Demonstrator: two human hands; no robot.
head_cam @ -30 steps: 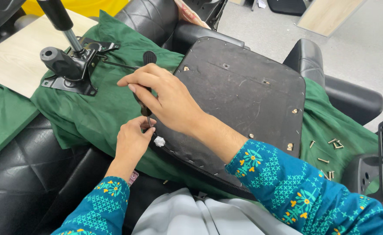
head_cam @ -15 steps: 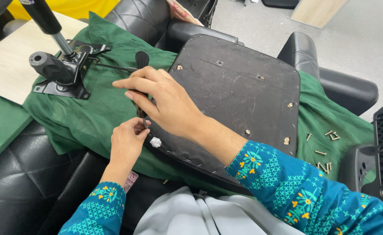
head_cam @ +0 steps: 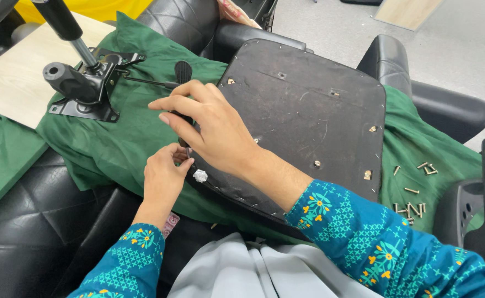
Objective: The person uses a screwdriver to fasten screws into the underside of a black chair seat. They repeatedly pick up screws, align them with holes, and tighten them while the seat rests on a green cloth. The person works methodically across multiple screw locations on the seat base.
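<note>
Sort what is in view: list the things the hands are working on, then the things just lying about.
In hand:
- seat base, black, underside up
- right hand on a dark tool, mostly hidden
- left hand at the base's near corner
- white fitting on that corner

Lying about:
- chair mechanism on the green cloth
- loose screws
- black armrest

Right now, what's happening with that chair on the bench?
A person is working at the front-left corner of an upturned black seat base, which lies on a green cloth over a black chair. The right hand grips a dark tool handle, mostly hidden, pointing down at that corner. The left hand is pinching something at the tool's tip, beside a silver bolt head. The tilt mechanism lies detached to the left, and loose screws sit on the cloth at right.
</note>
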